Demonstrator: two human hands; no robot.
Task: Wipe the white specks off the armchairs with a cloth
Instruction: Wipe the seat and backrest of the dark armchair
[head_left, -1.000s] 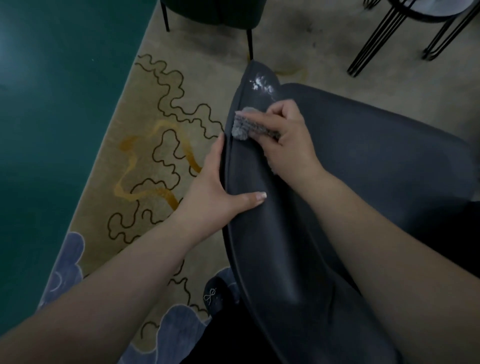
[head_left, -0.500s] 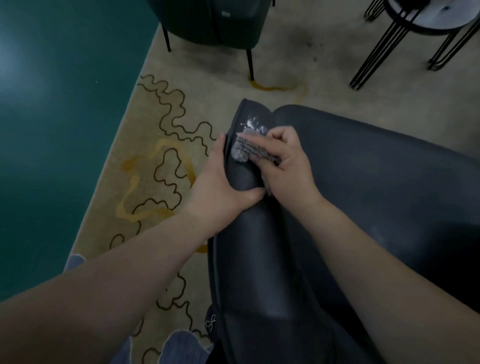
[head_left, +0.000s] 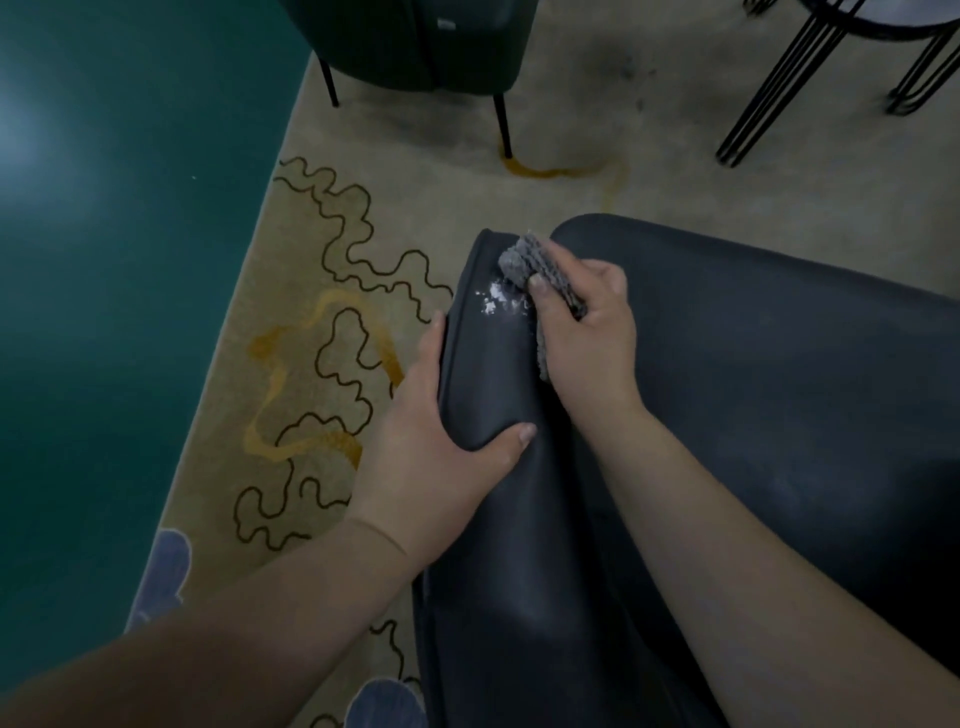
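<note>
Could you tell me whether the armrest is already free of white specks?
No, white specks still lie on the armrest beside the cloth held by the right hand.

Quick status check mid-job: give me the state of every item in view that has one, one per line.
armchair arm: still has specks, gripped by the left hand
white specks: still there, beside the cloth
cloth: bunched, pressed on the arm's tip
left hand: grip wrapped round the arm, thumb on top
right hand: grip closed on the cloth
second armchair: upright on the rug
</note>
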